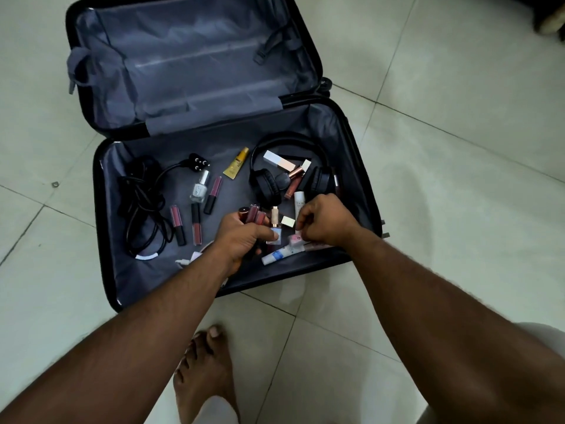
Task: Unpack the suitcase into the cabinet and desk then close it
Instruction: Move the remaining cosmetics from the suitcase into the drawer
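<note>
We are crouched over the open suitcase [104, 209] on the tiled floor [458, 87], gathering the small cosmetics before carrying them off, which is why both hands work close together near the front edge of the lower half.

Our left hand [241, 240] has its fingers curled round a bunch of small items: several dark red lip gloss tubes [253, 214] stick out above the knuckles, and a little pale blue bottle [273, 237] is pinched at the fingertips. We judge we are collecting a handful to save trips. Our right hand [324, 221] is curled, fingers drawn together, over a small pink item [295, 239] just below them; whether it is already pinched we cannot tell.

The suitcase is a dark hard shell lined in grey fabric. The lid half [189, 62] lies flat at the far side, holding nothing but its straps. The lower half holds what remains: a black coiled cable with plug [143, 206] toward the left edge, black headphones [269, 182] toward the far right corner, a yellow tube [235, 163] near the far edge, a clear nail polish bottle [200, 188] in the middle, and a white tube [281, 254] at the front edge between our wrists.

Much is unpacked; closing is well off.
</note>
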